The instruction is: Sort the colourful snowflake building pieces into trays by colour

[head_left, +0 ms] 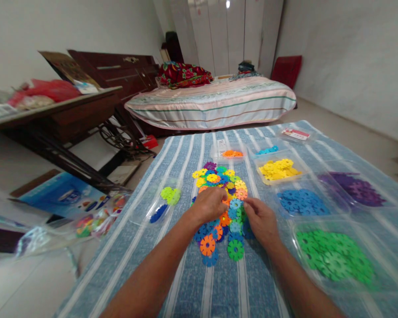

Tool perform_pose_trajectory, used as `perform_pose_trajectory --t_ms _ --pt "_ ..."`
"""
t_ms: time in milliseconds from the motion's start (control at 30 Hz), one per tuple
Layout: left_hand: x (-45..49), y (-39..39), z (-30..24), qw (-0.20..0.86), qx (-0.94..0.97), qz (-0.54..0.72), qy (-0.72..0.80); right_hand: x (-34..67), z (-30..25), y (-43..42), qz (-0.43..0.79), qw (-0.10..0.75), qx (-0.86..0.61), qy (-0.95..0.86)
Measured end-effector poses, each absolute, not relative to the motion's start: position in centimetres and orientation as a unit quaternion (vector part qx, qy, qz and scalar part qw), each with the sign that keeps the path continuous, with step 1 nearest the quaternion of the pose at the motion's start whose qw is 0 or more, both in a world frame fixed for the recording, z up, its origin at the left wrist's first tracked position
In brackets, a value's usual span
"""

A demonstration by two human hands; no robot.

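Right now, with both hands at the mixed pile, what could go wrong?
In the mixed pile, overlapping discs might get dragged along by the left hand.

The right forearm passes close to the green discs; an outward swing could bump their tub.

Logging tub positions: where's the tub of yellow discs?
Head view, right of centre: the tub of yellow discs sits on the striped cloth beyond the right hand, between the tubbed blue discs nearer the person and light-blue ones behind.
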State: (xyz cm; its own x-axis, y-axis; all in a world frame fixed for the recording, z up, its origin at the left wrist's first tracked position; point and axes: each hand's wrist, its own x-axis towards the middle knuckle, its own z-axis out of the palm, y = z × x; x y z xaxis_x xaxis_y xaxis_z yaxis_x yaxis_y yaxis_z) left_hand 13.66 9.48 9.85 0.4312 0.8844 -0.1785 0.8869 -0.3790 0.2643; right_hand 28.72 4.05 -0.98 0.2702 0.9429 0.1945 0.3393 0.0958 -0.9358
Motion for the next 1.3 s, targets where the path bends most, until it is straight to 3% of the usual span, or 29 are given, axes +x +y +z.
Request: perform_pose_trajectory --t_ms 133,333,733,1000,1200,1300 --pt "12.1 7.7 8.8 0.124 0.838 -0.091 0.524 28.8 -1.1 4.0 0.294 0.511 -0.610 -0.530" --pt "12.2 7.7 8.2 0.163 0.831 -0.055 0.530 28.8 -0.9 3.9 0.289 0.511 -0.612 -0.529" --pt "9.6 9.7 7.6 0.476 0.690 0.137 0.528 28.6 -1.1 4.1 0.283 0.521 -0.607 -0.529" --pt "11.3 11.0 9.1 0.481 0.607 0.228 0.590 28.5 -1.0 4.3 0.285 0.518 -0.605 -0.533" --pt "15.6 16.7 11.0 0.491 0.507 0.398 0.587 28.4 -1.0 4.2 0.299 0.526 -0.600 -0.524" --pt "17.3 19.1 12.1 0.473 0.511 0.408 0.590 28.4 -1.2 4.1 0.306 0.527 -0.600 -0.518"
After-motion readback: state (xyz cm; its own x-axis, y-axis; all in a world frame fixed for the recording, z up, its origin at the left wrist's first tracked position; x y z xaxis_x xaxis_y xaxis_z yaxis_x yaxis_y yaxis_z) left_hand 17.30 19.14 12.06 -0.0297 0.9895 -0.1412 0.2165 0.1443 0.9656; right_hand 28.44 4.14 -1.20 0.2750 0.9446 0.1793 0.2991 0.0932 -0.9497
